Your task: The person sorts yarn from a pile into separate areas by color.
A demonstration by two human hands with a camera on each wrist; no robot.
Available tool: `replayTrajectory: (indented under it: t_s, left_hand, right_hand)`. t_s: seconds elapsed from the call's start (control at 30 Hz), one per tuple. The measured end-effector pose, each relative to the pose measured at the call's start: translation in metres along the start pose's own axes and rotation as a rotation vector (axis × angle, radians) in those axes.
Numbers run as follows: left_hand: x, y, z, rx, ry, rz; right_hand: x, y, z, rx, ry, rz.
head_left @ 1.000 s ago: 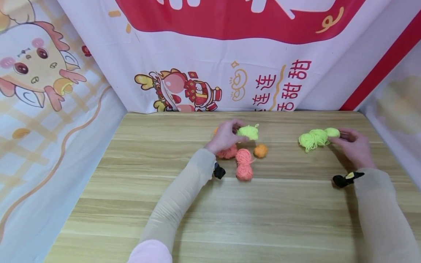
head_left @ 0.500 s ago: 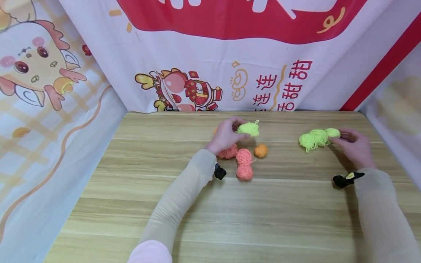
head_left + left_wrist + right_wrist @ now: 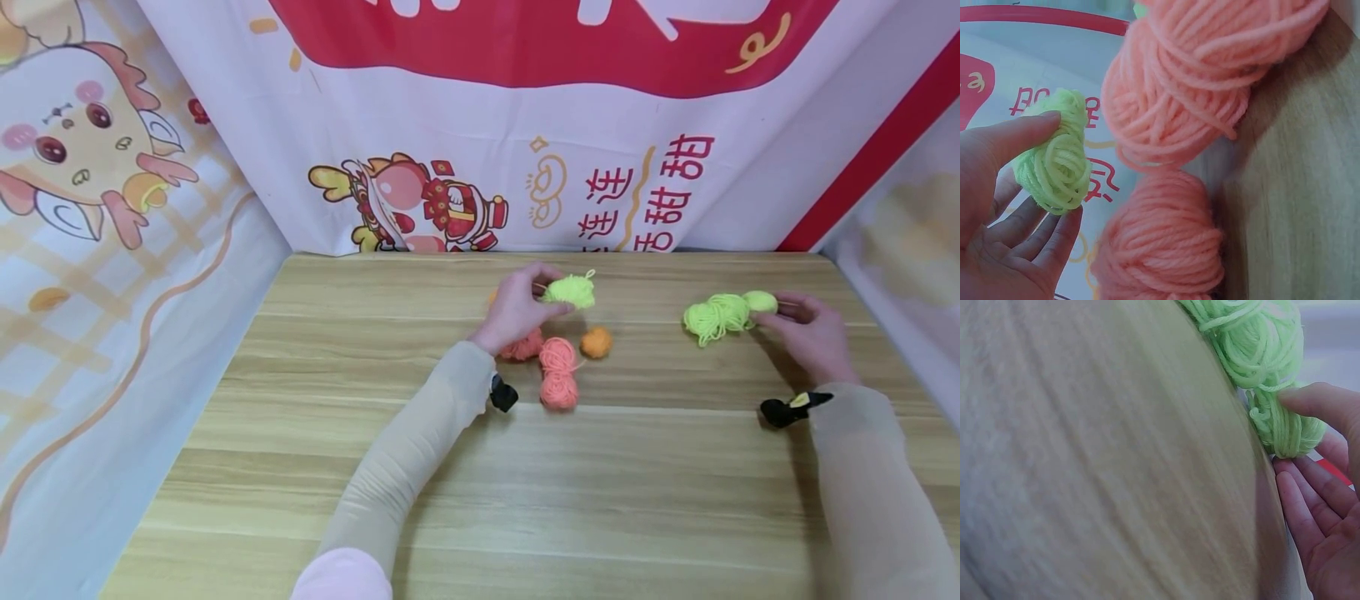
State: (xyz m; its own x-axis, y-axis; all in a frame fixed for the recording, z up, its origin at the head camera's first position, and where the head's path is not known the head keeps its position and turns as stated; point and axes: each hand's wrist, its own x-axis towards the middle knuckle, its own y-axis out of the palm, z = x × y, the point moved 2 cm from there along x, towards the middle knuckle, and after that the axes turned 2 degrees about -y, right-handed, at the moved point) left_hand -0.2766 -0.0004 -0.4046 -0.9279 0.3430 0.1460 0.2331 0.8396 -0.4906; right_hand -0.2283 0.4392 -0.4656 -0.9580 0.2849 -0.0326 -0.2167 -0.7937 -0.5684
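My left hand [image 3: 517, 310] pinches a small yellow-green yarn ball [image 3: 572, 292] between thumb and fingers; it hangs over the table with a loop of yarn sticking up. At the back right my right hand [image 3: 816, 337] pinches another small yellow-green yarn ball [image 3: 761, 302]. Against its left side lies a looser yellow-green yarn skein [image 3: 716, 318]. The right wrist view shows the thumb on the yarn and the fingertips at its underside. Below the left hand are two coral yarn skeins, one in full view [image 3: 559, 375] and one partly hidden [image 3: 522, 345].
A small orange yarn ball [image 3: 596, 342] lies just right of the coral skeins. Another orange piece [image 3: 492, 297] peeks out behind the left hand. The wooden table [image 3: 600, 492] ends at a printed cloth backdrop [image 3: 480, 125].
My left hand has risen slightly away from the table with its yellow-green yarn ball. The right hand and the other yarn stay where they were.
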Motion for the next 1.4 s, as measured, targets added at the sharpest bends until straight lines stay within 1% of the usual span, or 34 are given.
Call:
replayTrajectory:
  t_s: [0.2, 0.37, 0.6, 0.7, 0.87, 0.97, 1.17, 1.4]
  left_hand:
    - [-0.002, 0.003, -0.003, -0.023, 0.022, 0.002]
    - [-0.004, 0.008, -0.009, -0.033, 0.033, 0.009]
    - [-0.007, 0.015, -0.018, -0.023, 0.054, 0.024]
    - [-0.009, 0.017, -0.021, -0.019, 0.074, 0.028]
    - [-0.012, 0.021, -0.024, -0.041, 0.093, 0.048]
    - [-0.013, 0.024, -0.025, -0.069, 0.097, 0.064]
    - [-0.015, 0.031, -0.028, -0.087, 0.121, 0.071]
    - [-0.021, 0.04, -0.032, -0.098, 0.111, 0.092]
  right_hand:
    - [-0.001, -0.001, 0.001, 0.024, -0.031, -0.003]
    - [-0.002, 0.0, 0.003, 0.024, -0.034, -0.009]
    - [-0.003, 0.0, 0.003, 0.033, -0.046, -0.021]
    - [-0.003, 0.0, 0.003, 0.042, -0.054, -0.019]
    - [-0.004, -0.001, 0.004, 0.051, -0.071, -0.018]
    - [-0.005, -0.001, 0.005, 0.045, -0.068, -0.015]
    - [-0.005, -0.001, 0.006, 0.027, -0.041, -0.001]
    - [-0.003, 0.0, 0.002, 0.024, -0.032, -0.009]
